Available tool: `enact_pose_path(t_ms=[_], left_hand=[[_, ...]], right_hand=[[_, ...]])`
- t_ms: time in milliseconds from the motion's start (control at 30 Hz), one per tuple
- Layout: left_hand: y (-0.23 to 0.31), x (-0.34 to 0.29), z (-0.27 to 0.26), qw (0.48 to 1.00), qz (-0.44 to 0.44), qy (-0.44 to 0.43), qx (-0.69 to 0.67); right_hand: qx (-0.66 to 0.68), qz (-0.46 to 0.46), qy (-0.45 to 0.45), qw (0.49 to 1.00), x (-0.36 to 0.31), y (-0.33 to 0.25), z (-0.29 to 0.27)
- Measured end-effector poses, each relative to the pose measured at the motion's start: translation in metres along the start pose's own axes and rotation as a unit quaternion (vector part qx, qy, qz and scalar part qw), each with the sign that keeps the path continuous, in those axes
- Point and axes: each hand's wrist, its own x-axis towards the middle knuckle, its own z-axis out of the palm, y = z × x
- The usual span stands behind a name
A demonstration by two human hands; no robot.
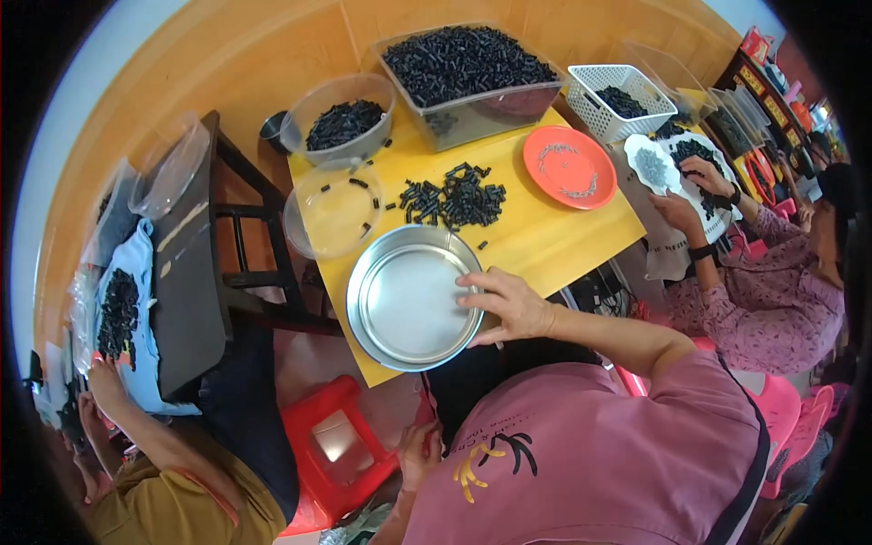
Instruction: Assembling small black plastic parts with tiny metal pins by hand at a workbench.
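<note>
With its fingers over the rim, my right hand (510, 307) grips a round metal tin (409, 300). The tin is silver inside with nothing in it, and it stands at the near edge of the yellow table (563, 250). Low beside my body, my left hand (420, 452) has curled fingers; whatever they hold, if anything, is hidden. Just beyond the tin lies a pile of short black tubular pieces (459, 200). A clear round lid (313, 218) with a few black pieces on it lies to the left. A red plate (568, 173) holds small pale pieces.
At the back are a large clear bin (490, 123) of black pieces, a clear round tub (313, 150) and a white basket (590, 113). A red stool (309, 427) stands below left. People work at both sides; one person's hands (699, 177) handle black pieces.
</note>
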Motion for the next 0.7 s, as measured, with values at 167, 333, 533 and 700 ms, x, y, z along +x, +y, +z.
enact_pose_path(t_ms=[167,333,533,700], left_hand=[[0.011,0.008,-0.006,0.999,0.026,-0.029,0.036],[0.025,0.014,-0.016,0.992,0.029,-0.086,0.092],[0.088,0.056,-0.037,0.984,0.081,-0.114,0.113],[0.107,0.106,-0.038,0.962,0.246,0.039,0.110]], right_hand=[[0.011,0.009,-0.015,1.000,0.002,0.000,-0.007],[0.037,0.011,-0.018,0.999,0.001,-0.001,-0.007],[0.040,0.049,-0.046,0.997,0.003,-0.010,-0.014],[0.048,0.058,-0.060,0.995,0.014,-0.012,-0.015]])
